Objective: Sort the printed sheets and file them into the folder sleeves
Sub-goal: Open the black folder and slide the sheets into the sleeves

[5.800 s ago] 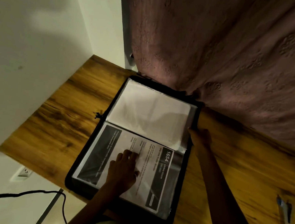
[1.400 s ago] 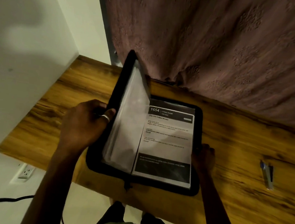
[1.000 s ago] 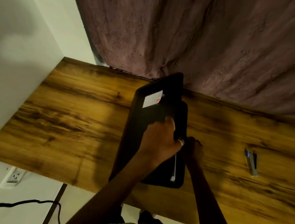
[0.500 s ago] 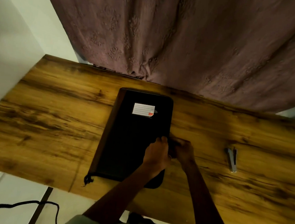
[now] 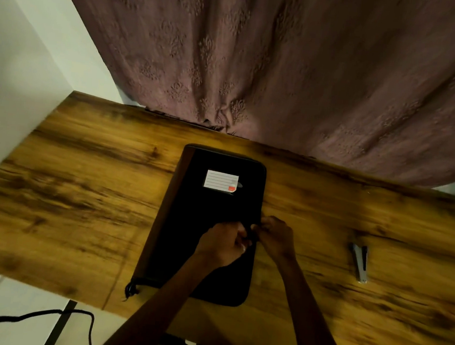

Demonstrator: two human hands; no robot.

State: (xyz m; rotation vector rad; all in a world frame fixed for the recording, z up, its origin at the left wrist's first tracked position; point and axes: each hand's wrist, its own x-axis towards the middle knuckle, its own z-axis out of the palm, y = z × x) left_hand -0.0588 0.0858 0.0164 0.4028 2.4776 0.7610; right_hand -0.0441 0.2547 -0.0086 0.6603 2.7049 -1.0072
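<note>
The closed black folder (image 5: 203, 214) is lying on the table (image 5: 82, 187). The left hand (image 5: 222, 245) and the right hand (image 5: 277, 237), fingers curled, are pinching its 3 o'clock edge.

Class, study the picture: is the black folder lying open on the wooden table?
No, the black folder lies closed, its white label facing up, while the left hand and right hand pinch its right edge.
</note>
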